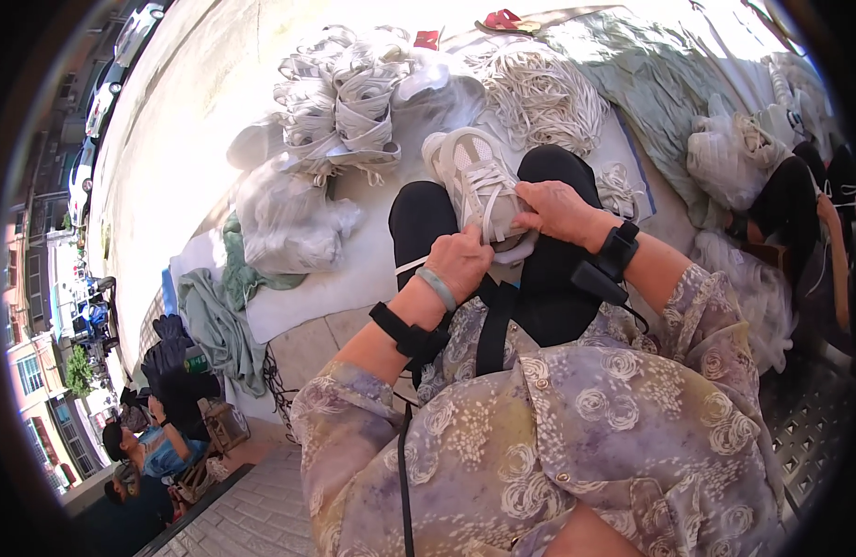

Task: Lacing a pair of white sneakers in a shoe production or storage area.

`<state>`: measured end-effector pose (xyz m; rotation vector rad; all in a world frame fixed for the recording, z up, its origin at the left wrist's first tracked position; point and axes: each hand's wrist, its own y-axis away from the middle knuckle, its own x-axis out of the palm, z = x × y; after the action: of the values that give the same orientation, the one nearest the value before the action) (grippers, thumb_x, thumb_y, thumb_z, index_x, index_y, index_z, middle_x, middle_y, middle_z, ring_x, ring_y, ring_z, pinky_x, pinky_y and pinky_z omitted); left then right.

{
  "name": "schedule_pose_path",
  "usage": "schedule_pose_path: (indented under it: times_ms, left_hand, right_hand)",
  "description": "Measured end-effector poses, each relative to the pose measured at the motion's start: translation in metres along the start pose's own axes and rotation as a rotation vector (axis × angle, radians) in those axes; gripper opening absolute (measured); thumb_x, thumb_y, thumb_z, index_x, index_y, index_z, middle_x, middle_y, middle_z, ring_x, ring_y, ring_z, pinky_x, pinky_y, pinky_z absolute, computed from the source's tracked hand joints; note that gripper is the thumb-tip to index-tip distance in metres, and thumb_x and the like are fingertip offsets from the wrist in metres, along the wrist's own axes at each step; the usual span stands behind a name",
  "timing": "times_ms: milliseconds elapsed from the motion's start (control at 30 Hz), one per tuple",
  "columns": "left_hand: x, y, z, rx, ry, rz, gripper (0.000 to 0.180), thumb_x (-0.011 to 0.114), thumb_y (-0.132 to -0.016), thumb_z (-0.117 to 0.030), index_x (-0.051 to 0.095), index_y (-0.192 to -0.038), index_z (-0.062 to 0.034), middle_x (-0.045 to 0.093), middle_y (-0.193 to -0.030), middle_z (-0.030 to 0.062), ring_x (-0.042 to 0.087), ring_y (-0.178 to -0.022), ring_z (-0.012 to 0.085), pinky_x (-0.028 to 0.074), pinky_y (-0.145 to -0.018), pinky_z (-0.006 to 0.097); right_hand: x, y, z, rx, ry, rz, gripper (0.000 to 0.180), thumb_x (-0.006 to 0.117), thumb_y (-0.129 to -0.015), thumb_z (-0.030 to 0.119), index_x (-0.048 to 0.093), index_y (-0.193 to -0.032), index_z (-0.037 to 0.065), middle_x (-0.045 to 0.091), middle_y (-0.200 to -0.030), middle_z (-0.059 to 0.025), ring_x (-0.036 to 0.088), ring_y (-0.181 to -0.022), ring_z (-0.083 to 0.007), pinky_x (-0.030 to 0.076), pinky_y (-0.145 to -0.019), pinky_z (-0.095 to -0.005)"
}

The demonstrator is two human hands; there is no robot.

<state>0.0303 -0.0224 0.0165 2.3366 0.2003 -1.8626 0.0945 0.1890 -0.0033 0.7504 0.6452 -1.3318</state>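
The pale shoe (462, 167) looks mostly laced, ends seemingly unfinished, left hand (459, 266) pinched on white lace (487, 182) (right hand (565, 212) clamped on the shoe's side)

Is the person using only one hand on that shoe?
No: the left hand and the right hand are both at the shoe, one on either side of its laces.
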Motion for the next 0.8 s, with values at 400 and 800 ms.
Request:
schedule_pose_path:
  times_ms: [400,800]
  left_hand:
    - [0.004,0.01,0.005,-0.128,0.103,0.067,0.009,0.058,-0.065,-0.007,0.061,-0.074,-0.009,0.051,-0.089,0.014,0.06,-0.068,0.0285,0.048,-0.058,0.039]
    - [0.004,0.013,0.006,-0.138,0.096,0.064,0.008,0.058,-0.064,-0.007,0.06,-0.073,-0.0071,0.05,-0.086,0.0152,0.059,-0.065,0.0301,0.049,-0.057,0.04]
  right_hand:
    - [-0.159,0.082,0.187,-1.134,-1.851,0.505,0.028,0.059,-0.086,0.016,0.058,-0.106,-0.004,0.06,-0.083,-0.0145,0.058,-0.064,-0.023,0.043,-0.054,-0.0317]
    - [-0.181,0.1,0.196,-1.159,-1.8,0.669,0.027,0.043,-0.094,0.02,0.06,-0.093,0.0,0.054,-0.074,-0.0094,0.053,-0.057,-0.0224,0.038,-0.049,-0.033]
